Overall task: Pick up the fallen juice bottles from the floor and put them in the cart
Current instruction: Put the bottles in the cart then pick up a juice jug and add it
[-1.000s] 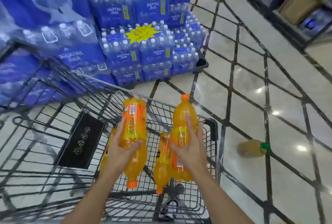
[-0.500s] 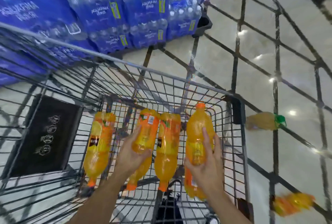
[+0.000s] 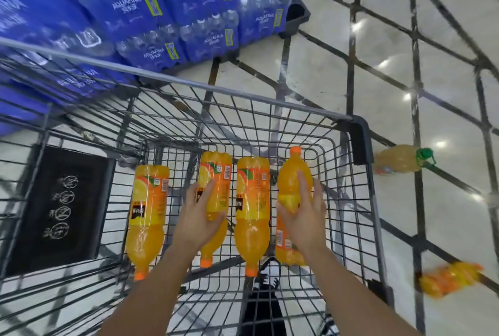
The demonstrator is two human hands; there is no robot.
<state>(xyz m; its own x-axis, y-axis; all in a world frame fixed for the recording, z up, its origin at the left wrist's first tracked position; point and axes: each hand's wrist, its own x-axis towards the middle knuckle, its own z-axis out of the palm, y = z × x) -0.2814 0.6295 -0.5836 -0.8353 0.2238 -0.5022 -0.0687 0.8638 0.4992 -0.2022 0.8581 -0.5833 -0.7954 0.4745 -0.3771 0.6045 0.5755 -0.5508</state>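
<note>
Inside the wire cart (image 3: 359,136) lie several orange juice bottles side by side. My left hand (image 3: 198,221) grips one bottle (image 3: 216,182) low in the basket, its cap pointing toward me. My right hand (image 3: 305,217) holds another bottle (image 3: 293,173) with its cap pointing away, at the basket's right side. Two loose bottles lie in the basket, one at the far left (image 3: 148,214) and one between my hands (image 3: 252,211). On the floor right of the cart lie a pale bottle with a green cap (image 3: 399,159) and an orange bottle (image 3: 448,280).
Stacked blue packs of water bottles (image 3: 167,9) stand just beyond the cart's front. A black child-seat flap (image 3: 56,209) sits in the cart at the left. The pale tiled floor (image 3: 445,79) with dark lines stretches to the right. My shoe (image 3: 266,279) shows under the basket.
Both hands have lowered their bottles from above the cart's rim down into the basket. The view has tilted down, bringing a second floor bottle into sight at the right.
</note>
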